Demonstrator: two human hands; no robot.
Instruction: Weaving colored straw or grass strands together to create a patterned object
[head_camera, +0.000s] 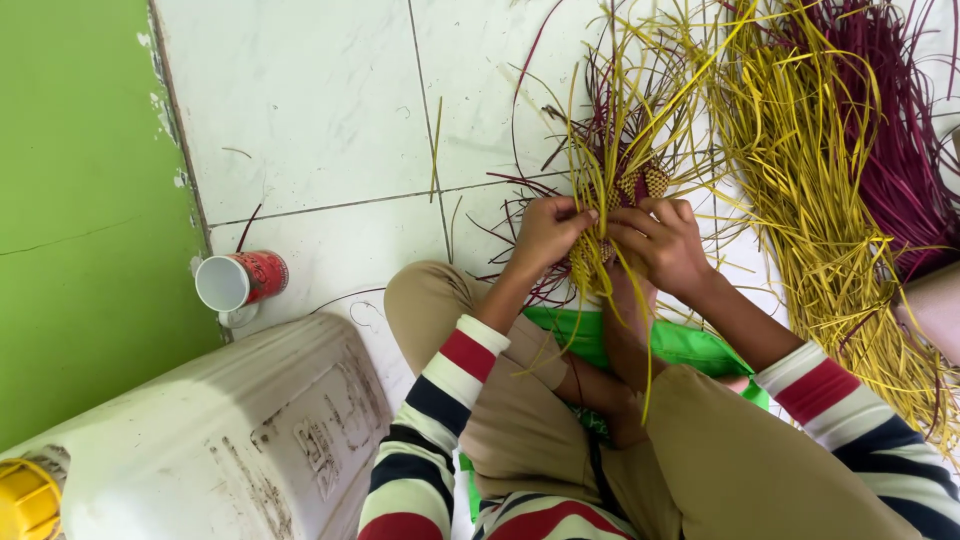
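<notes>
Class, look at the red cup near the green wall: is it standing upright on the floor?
No: the red cup lies on its side on the white tiled floor, its open white mouth facing the green wall.

yellow and maroon weave (625, 190), red cup (240, 280), green wall (80, 200), striped sleeves (440, 420)

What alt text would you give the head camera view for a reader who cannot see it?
A seated person's left hand and right hand grip a small woven piece of yellow and maroon strips above white floor tiles. Loose yellow strips lie to the right; a cup lies left.
</notes>
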